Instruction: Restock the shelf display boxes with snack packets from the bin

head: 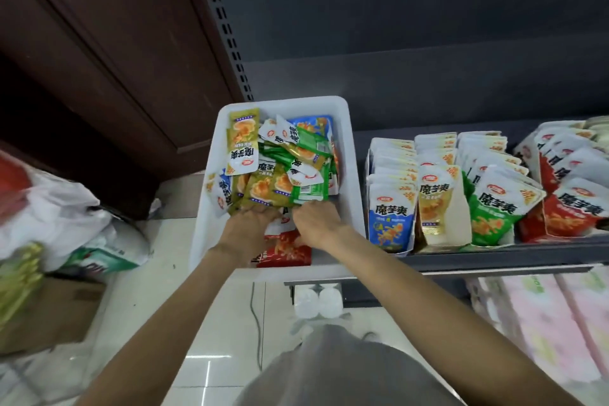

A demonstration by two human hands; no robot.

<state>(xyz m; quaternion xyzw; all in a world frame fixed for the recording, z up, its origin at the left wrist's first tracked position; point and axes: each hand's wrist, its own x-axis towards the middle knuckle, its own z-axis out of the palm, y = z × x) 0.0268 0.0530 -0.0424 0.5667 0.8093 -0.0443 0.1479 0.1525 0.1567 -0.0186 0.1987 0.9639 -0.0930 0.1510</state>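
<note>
Head view. White bin rests on shelf left end, beside display boxes, shortening transfer. Snack packets heaped loose inside. Left hand and right hand, fingers curled into near edge of heap, apparently gathering olive and green packets; exact grip hidden.

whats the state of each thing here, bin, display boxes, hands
white bin: on the shelf's left end, holding a loose pile of mixed packets
left hand: in the bin, gripping olive packets
right hand: in the bin, fingers curled on the packets
blue box: packed upright
gold box: front row part empty
green box: packed
red box: packed
</note>
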